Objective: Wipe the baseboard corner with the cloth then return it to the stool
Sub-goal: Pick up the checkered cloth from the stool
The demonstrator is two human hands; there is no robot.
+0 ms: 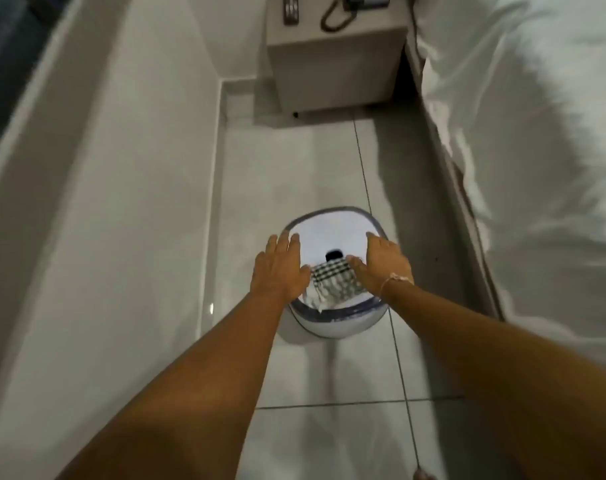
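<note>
One cloth (pixel 332 279), one stool (pixel 329 223), two hands

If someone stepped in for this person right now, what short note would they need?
Left hand: flat and open on the stool seat, at the cloth's left edge.
Right hand: also flat and open, at the cloth's right edge.
Checked cloth: lying on the near half of the seat, between both hands, not gripped.
Baseboard corner: ahead on the left, beside the bedside cabinet.
Done or left: the picture cannot show whether the corner has been wiped. If not, pick up the cloth, wipe it, and put the cloth back on the stool.
</note>
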